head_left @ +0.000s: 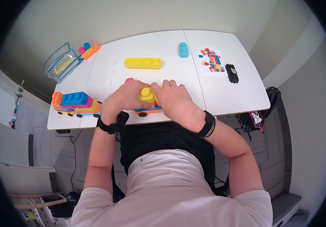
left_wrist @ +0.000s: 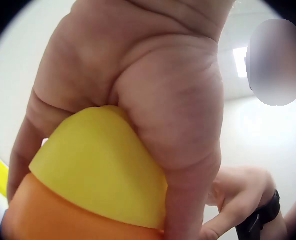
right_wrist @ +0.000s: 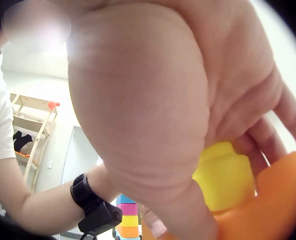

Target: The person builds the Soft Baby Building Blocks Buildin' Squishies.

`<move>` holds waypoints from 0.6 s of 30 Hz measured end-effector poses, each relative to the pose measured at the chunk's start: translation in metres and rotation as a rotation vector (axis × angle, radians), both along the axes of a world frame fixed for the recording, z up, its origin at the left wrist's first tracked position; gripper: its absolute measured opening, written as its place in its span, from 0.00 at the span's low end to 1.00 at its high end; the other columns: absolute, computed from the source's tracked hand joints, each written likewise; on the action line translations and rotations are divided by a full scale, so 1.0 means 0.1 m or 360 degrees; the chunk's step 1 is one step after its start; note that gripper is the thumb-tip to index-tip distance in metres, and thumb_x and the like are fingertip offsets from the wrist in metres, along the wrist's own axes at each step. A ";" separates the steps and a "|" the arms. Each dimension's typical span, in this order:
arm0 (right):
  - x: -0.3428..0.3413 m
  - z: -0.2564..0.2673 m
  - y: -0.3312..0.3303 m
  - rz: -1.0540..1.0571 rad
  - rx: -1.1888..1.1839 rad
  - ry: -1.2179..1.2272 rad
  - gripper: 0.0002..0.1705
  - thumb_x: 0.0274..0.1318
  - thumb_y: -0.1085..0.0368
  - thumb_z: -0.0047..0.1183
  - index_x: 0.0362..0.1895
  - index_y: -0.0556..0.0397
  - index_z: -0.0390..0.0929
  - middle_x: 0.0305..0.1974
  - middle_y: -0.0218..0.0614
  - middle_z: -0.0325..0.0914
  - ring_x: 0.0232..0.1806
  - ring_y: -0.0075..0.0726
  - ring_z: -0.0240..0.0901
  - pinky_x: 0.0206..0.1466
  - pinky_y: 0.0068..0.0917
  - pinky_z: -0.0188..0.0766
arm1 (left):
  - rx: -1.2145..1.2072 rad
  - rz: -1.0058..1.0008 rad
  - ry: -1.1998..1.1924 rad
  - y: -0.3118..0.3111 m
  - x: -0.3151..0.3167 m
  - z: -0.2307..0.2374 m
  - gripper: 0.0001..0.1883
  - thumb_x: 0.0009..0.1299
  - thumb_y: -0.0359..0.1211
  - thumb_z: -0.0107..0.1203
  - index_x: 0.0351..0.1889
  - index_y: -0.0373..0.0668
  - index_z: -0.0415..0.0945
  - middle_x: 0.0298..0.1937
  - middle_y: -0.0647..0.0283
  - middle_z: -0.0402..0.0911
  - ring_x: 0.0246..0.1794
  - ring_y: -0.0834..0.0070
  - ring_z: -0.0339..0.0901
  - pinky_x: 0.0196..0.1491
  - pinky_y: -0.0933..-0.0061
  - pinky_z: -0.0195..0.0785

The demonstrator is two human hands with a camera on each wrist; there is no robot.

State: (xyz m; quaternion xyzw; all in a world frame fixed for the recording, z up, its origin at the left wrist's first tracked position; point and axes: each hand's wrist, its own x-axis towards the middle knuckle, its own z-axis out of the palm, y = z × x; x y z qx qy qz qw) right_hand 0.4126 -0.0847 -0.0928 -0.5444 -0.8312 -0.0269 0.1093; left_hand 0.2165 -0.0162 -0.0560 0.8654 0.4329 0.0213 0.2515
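In the head view a toy vehicle of building blocks stands at the table's near edge, its wheeled blue-and-orange base (head_left: 153, 109) partly covered by both hands. My left hand (head_left: 127, 96) grips a rounded yellow block (head_left: 146, 94), thumb on the near side and fingers on the far side. That block sits on an orange block (left_wrist: 73, 215) in the left wrist view. My right hand (head_left: 176, 100) straddles a second yellow block (right_wrist: 225, 180) beside it, holding it between thumb and fingers. An orange piece (right_wrist: 278, 195) lies against this block. The fingertips are partly hidden.
A finished-looking block vehicle (head_left: 77, 104) stands at left. Behind are a clear case (head_left: 61, 64), small blocks (head_left: 89, 51), a long yellow block (head_left: 143, 63) and a light-blue block (head_left: 183, 50). A picture sheet (head_left: 212, 60) and black device (head_left: 232, 73) lie at right.
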 end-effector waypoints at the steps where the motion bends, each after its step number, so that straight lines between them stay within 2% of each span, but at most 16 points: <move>1: -0.02 -0.02 -0.02 -0.0040 0.0018 -0.0053 0.31 0.53 0.72 0.69 0.61 0.52 0.72 0.50 0.48 0.80 0.55 0.52 0.83 0.49 0.47 0.83 | 0.0152 -0.0012 0.0062 -0.03 0.01 0.00 0.29 0.59 0.45 0.83 0.55 0.41 0.88 0.39 0.51 0.90 0.42 0.62 0.88 0.48 0.62 0.79; 5: -0.02 -0.02 -0.05 -0.0034 0.0033 -0.0052 0.31 0.54 0.73 0.68 0.62 0.52 0.72 0.51 0.48 0.79 0.55 0.53 0.83 0.50 0.48 0.82 | 0.0401 -0.0085 0.0002 -0.03 -0.06 -0.04 0.31 0.64 0.47 0.79 0.61 0.41 0.86 0.41 0.51 0.91 0.42 0.64 0.88 0.50 0.64 0.80; 7: 0.03 -0.06 0.00 -0.0004 0.0170 -0.0041 0.22 0.58 0.66 0.66 0.57 0.49 0.77 0.47 0.42 0.81 0.50 0.47 0.84 0.47 0.46 0.80 | 0.0183 0.0116 -0.0432 0.16 -0.23 0.02 0.30 0.70 0.47 0.74 0.66 0.40 0.83 0.46 0.51 0.92 0.45 0.63 0.89 0.53 0.63 0.80; 8: 0.06 -0.04 0.02 0.0002 0.0177 -0.0037 0.22 0.58 0.66 0.66 0.57 0.49 0.77 0.47 0.42 0.81 0.50 0.47 0.84 0.47 0.46 0.80 | 0.0191 0.0122 -0.0428 0.26 -0.31 0.04 0.30 0.70 0.47 0.74 0.66 0.40 0.83 0.46 0.51 0.92 0.45 0.63 0.89 0.53 0.63 0.80; 10: 0.13 0.02 0.01 -0.0080 0.0049 -0.0070 0.22 0.59 0.67 0.66 0.57 0.50 0.77 0.47 0.42 0.81 0.50 0.47 0.84 0.46 0.46 0.80 | 0.0320 0.0536 -0.0579 0.41 -0.45 0.04 0.28 0.74 0.43 0.71 0.67 0.37 0.81 0.50 0.52 0.92 0.49 0.61 0.89 0.56 0.63 0.81; 11: 0.17 0.14 0.03 -0.0099 -0.0203 -0.0048 0.30 0.53 0.74 0.66 0.61 0.53 0.73 0.50 0.48 0.80 0.56 0.54 0.82 0.52 0.49 0.82 | 0.0343 0.0597 -0.0475 0.40 -0.45 0.06 0.29 0.73 0.43 0.72 0.66 0.34 0.81 0.55 0.52 0.92 0.53 0.59 0.89 0.57 0.62 0.81; 12: 0.18 0.18 0.04 -0.0103 -0.0205 -0.0048 0.30 0.53 0.74 0.66 0.61 0.53 0.73 0.50 0.48 0.80 0.56 0.54 0.82 0.52 0.49 0.82 | 0.0340 0.0593 -0.0475 0.45 -0.51 -0.01 0.29 0.73 0.43 0.72 0.66 0.34 0.81 0.55 0.52 0.92 0.53 0.59 0.89 0.57 0.62 0.81; 14: 0.21 0.22 0.05 -0.0105 -0.0307 -0.0094 0.30 0.53 0.74 0.66 0.62 0.53 0.73 0.50 0.48 0.80 0.56 0.53 0.82 0.51 0.49 0.82 | 0.0565 0.0377 -0.0196 0.62 -0.63 -0.27 0.33 0.69 0.51 0.73 0.65 0.40 0.84 0.58 0.51 0.90 0.57 0.54 0.89 0.58 0.56 0.81; 18: 0.14 0.11 0.03 -0.0145 -0.0238 -0.0082 0.31 0.53 0.74 0.65 0.63 0.54 0.73 0.50 0.47 0.81 0.56 0.53 0.82 0.53 0.49 0.81 | 0.0589 0.0506 -0.0104 0.77 -0.59 -0.53 0.32 0.67 0.47 0.75 0.66 0.43 0.84 0.60 0.53 0.90 0.60 0.52 0.87 0.61 0.55 0.80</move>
